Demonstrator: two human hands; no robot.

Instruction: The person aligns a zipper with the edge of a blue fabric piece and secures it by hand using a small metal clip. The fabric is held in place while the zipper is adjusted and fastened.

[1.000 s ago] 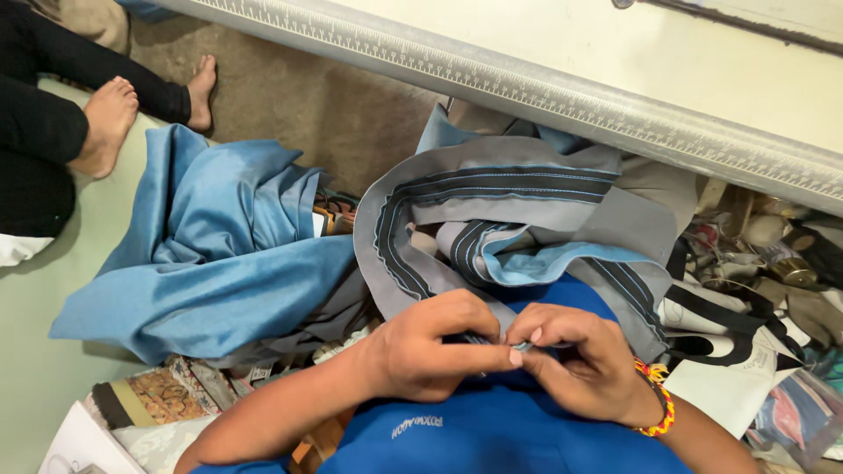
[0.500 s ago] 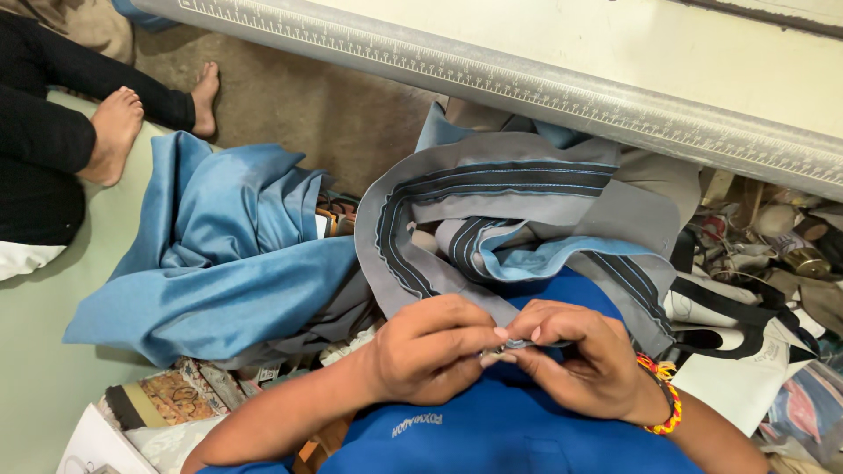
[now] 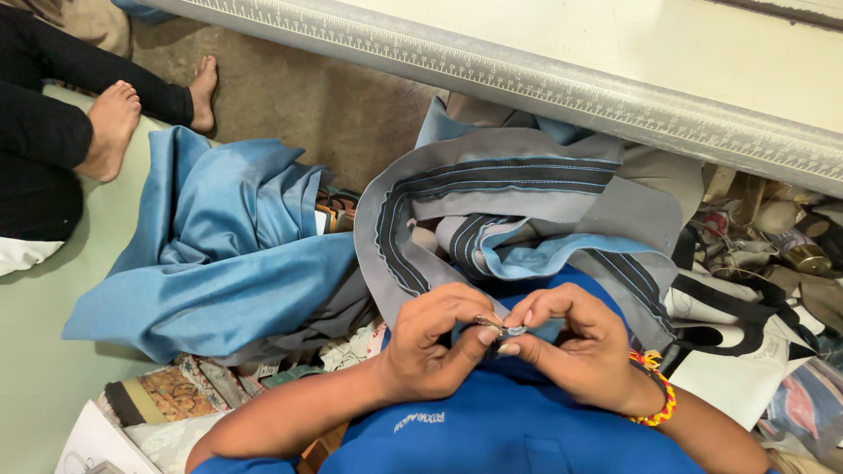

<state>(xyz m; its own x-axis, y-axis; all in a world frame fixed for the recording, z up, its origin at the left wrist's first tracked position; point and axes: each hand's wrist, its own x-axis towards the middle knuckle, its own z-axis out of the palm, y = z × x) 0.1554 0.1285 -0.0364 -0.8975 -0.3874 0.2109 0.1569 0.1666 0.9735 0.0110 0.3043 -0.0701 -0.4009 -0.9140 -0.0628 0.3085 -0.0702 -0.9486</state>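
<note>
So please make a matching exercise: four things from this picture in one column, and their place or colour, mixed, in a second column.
Things:
1. metal ruler
2. beaded bracelet
3. blue cloth pile
4. bare feet

Places or colours:
A. on the right hand's wrist
B. top left, on the floor
C. along the table edge, at the top
D. left of the grey garment

Pairs: 1-C, 2-A, 3-D, 4-B

Even, soft indoor light with no glare. Faint shadows lie beneath the folded light-blue cloth (image 3: 219, 263). Focus is sharp throughout, with slight wide-angle stretching at the edges.
</note>
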